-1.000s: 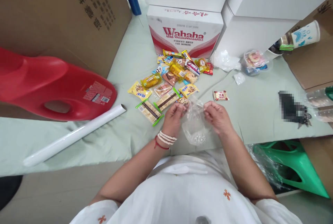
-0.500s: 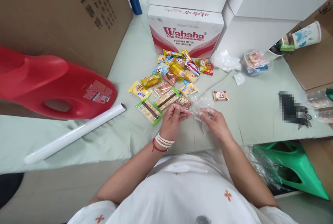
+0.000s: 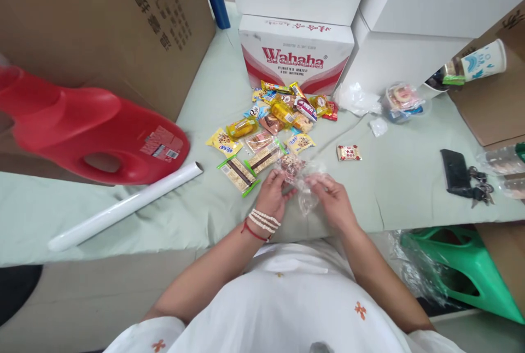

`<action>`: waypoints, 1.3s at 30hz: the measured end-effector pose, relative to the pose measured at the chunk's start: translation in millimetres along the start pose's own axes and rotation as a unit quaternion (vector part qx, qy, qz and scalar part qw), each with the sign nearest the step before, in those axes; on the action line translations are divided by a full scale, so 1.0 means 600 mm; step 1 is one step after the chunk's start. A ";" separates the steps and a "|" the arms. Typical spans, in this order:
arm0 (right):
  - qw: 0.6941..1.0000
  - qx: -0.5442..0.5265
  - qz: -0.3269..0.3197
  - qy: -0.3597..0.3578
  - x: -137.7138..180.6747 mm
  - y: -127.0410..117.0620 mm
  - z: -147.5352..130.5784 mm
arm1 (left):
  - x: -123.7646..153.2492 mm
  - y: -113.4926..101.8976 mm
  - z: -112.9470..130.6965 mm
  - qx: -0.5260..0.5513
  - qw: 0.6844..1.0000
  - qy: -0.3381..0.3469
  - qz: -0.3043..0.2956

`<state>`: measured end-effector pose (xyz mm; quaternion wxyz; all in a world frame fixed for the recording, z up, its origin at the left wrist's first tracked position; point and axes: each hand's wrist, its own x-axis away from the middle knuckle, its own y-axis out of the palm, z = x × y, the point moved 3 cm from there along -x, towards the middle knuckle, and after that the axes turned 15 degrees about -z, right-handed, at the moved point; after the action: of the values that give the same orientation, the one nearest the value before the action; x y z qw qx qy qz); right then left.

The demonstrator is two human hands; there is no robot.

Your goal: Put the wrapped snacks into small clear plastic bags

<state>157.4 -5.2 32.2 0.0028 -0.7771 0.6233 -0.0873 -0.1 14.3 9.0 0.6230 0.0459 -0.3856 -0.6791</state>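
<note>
My left hand (image 3: 272,197), with a beaded bracelet and a red cord at its wrist, has its fingers closed on one side of a clear plastic bag (image 3: 307,201). The other side of this crumpled bag is pinched by my right hand (image 3: 333,198). Just beyond my left fingertips is a brownish wrapped snack (image 3: 292,166), partly behind the clear film. Two oat bars (image 3: 238,173) with green-ended wrappers lie left of that hand. Farther back is a loose pile of wrapped snacks (image 3: 283,114). A small red-and-cream packet (image 3: 349,152) lies apart, beyond my right hand.
A Wahaba-like printed water carton (image 3: 295,60) stands behind the snacks. On the left are a red jug (image 3: 102,134) and a white tube (image 3: 127,208). To the right are a tub of snacks (image 3: 404,104), keys (image 3: 482,186) and, below the table edge, a green stool (image 3: 463,271).
Between my hands the clear bag has shifted and now hangs bunched toward me. My left fingers have curled in more. The view has tilted slightly; the snacks stay where they lay.
</note>
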 end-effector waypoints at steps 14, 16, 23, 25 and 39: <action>0.933 -0.318 -0.001 0.170 0.038 -0.109 0.024 | -0.007 -0.055 0.041 -0.035 0.992 -0.094 -0.082; 0.942 -0.286 -0.010 0.176 0.037 -0.101 0.036 | 0.000 -0.055 0.039 -0.099 0.984 -0.120 -0.083; 0.952 -0.262 0.049 0.153 0.044 -0.121 0.052 | 0.018 -0.062 0.037 -0.159 0.966 -0.154 -0.130; 0.954 -0.237 0.035 0.183 0.045 -0.131 0.054 | 0.017 -0.066 0.037 -0.185 0.962 -0.148 -0.137; 0.987 0.091 -0.014 0.133 0.064 -0.186 0.072 | 0.044 -0.070 0.034 -0.700 0.609 0.373 0.019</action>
<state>279.2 -22.0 7.1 -0.0108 -0.7636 0.5967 -0.2464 -51.4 -2.7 10.0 0.5683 -0.1622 0.4718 -0.6543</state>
